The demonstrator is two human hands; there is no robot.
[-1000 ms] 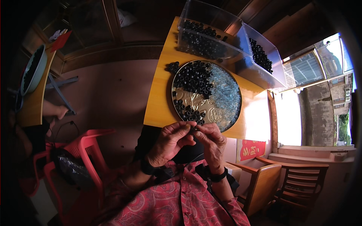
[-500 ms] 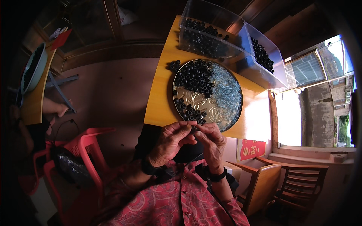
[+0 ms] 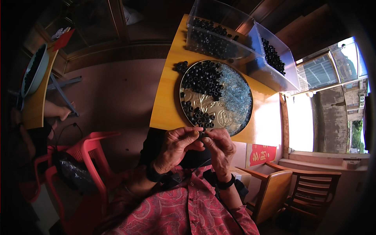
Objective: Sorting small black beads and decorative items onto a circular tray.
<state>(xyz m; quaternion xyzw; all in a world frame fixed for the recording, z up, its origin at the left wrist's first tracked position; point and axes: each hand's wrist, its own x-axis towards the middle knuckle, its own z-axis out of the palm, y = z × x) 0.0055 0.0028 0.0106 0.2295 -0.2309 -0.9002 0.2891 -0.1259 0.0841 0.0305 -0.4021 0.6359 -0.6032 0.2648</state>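
Note:
My left hand [image 3: 177, 145] and my right hand [image 3: 220, 147] meet just off the near edge of the yellow table [image 3: 163, 105]. Pinched between the fingertips of both is a small black ring-shaped part [image 3: 202, 135], mostly covered by the fingers. Beyond them lies a round metal tray [image 3: 196, 98] with an embossed bottom. Many black ring-shaped parts [image 3: 201, 78] fill its far left, with a smaller cluster [image 3: 199, 117] at its near edge. Tiny clear bluish pieces [image 3: 237, 94] cover its right side.
Two clear plastic bins [image 3: 219, 45] [image 3: 290, 80] holding black parts stand at the table's far side. A few black parts [image 3: 181, 66] lie left of the tray. A red plastic chair [image 3: 92, 150] is at left, wooden chairs [image 3: 274, 188] at right. Another person's bare foot [image 3: 62, 112] shows far left.
Both hands stay together at the same spot, with only slight finger movement around the small black part. The view has shifted very little; the tray's contents look the same.

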